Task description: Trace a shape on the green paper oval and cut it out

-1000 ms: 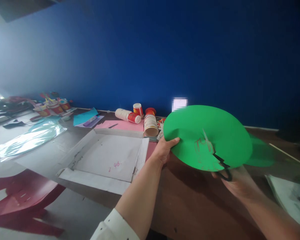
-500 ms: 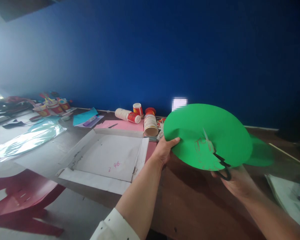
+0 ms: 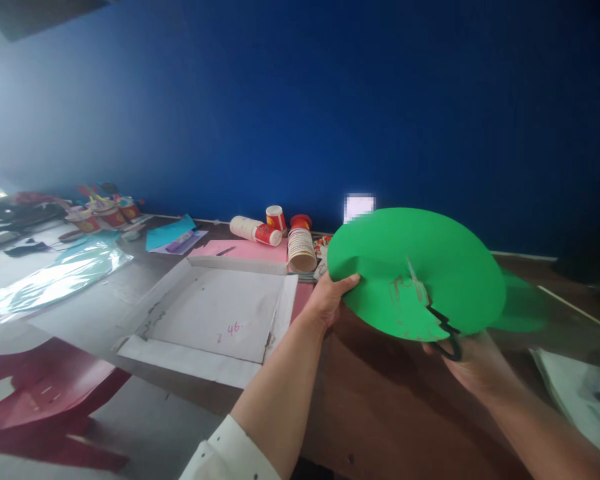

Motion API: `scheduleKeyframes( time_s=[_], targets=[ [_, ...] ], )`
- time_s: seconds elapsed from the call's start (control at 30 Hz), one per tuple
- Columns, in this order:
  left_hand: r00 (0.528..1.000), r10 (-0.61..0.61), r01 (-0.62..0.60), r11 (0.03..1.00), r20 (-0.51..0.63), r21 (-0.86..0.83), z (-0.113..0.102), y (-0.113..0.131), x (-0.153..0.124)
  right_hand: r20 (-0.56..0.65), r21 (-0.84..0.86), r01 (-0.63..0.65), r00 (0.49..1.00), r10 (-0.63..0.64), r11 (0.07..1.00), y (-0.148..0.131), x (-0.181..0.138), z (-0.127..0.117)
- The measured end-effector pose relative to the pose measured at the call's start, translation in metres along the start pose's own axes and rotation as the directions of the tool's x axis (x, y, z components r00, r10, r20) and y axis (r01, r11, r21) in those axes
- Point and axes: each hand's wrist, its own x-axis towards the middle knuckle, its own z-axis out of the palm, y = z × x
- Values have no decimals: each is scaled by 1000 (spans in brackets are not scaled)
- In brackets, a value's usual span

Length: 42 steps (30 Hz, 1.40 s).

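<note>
A large green paper disc (image 3: 450, 267) is held up above the dark table, tilted toward me. My left hand (image 3: 331, 297) grips its left edge, thumb on the upper face and the other fingers underneath. Brown pencil-like lines are drawn near the disc's middle and lower edge. Scissors (image 3: 446, 325) with black handles reach in from the lower edge along those lines; a blade tip shows above the paper near the middle. My right hand (image 3: 473, 360) is closed round the scissors' handles below the disc, its fingers partly hidden by the paper.
Left of my arm lies a shallow white box lid (image 3: 190, 360) with pink writing. Stacked paper cups (image 3: 301, 252) and pink paper (image 3: 245, 249) lie behind it. A red chair (image 3: 45, 387) stands at lower left. At right are white sheets (image 3: 570, 387), and a blue wall (image 3: 300, 100) rises behind.
</note>
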Motion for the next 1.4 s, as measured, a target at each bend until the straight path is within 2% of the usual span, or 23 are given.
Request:
scheduleKeyframes(
  time_s=[0.53,1.0,1.4],
  targets=[
    [1000,9,-9,1000,10,-11,-1,1,1,0,-54,-9,1000,9,999,7,2,-7],
    [1000,21,-21,1000,10,-13,0,1,2,55,-62,-89,994,93,994,47,7,-27],
    [1000,25,-25,1000,2,5,1,0,0,-15,-25,-20,1000,20,999,27,3,-13]
  ],
)
